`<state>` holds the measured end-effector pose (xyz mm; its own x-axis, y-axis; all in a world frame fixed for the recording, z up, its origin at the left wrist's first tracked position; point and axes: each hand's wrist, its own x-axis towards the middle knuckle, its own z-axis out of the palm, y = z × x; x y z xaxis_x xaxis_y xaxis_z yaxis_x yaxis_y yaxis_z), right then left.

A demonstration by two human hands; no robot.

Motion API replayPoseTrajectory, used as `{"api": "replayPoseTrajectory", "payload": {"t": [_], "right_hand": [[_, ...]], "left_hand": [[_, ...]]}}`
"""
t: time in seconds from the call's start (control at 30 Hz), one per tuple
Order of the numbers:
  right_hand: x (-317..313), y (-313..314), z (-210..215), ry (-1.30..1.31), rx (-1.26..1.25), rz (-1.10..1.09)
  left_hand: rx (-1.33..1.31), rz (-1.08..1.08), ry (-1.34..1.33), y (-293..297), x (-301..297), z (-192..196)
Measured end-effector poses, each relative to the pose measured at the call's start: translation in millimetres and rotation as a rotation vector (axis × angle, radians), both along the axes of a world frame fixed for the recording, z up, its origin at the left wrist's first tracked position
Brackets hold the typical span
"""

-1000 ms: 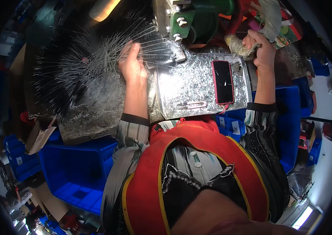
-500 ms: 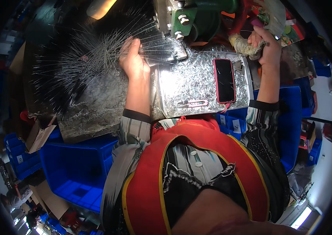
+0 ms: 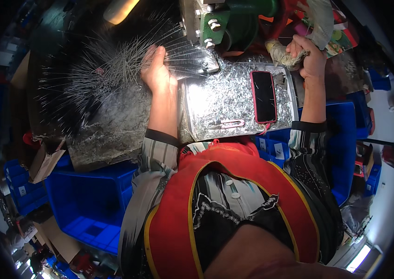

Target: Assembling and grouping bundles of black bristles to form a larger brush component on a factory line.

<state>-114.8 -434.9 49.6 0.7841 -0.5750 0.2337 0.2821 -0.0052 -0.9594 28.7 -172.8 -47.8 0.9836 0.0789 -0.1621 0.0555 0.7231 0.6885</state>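
Observation:
My left hand (image 3: 158, 73) is closed at the edge of a fan of thin metal wires (image 3: 108, 65), gripping some of them, with its thumb up. Its other fingers are partly hidden among the wires. The wire tips reach toward a flat metal plate (image 3: 208, 63) beneath a green machine (image 3: 213, 27) with bolts. To the right, my right hand (image 3: 312, 56) is wrapped around a cloth-wrapped handle (image 3: 283, 55) beside the machine's red curved part (image 3: 287, 23).
A tray (image 3: 206, 132) strewn with shiny metal scraps lies in front of the machine. On it rest a phone (image 3: 264, 97) with a red case and small pink-handled snips (image 3: 232, 123). Blue bins (image 3: 87, 200) stand below the bench. A lamp (image 3: 120, 10) glows at the top.
My right hand has moved a little to the left together with the cloth-wrapped handle. My left hand stays at nearly the same place among the wires.

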Motion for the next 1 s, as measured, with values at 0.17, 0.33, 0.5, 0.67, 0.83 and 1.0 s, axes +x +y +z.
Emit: {"api": "replayPoseTrajectory", "payload": {"t": [0.17, 0.33, 0.5, 0.67, 0.83, 1.0], "right_hand": [[-4, -2, 20, 0.113, 0.013, -0.012], [0, 5, -5, -0.07, -0.042, 0.042], [2, -5, -45, -0.205, -0.28, -0.091], [-1, -10, -13, -0.042, -0.011, 0.057], [-4, -8, 4, 0.063, 0.003, 0.072], [-4, 11, 4, 0.036, -0.052, -0.075]], "left_hand": [[-0.004, 0.004, 0.033, -7, -4, 11], [-0.013, 0.039, 0.024, -3, -2, 8], [-0.039, -0.035, -0.033, -4, -3, 8], [-0.085, -0.01, 0.005, 2, -2, 1], [-0.077, 0.001, -0.04, 0, -2, -3], [-0.09, 0.019, -0.021, 1, -2, -6]]}}
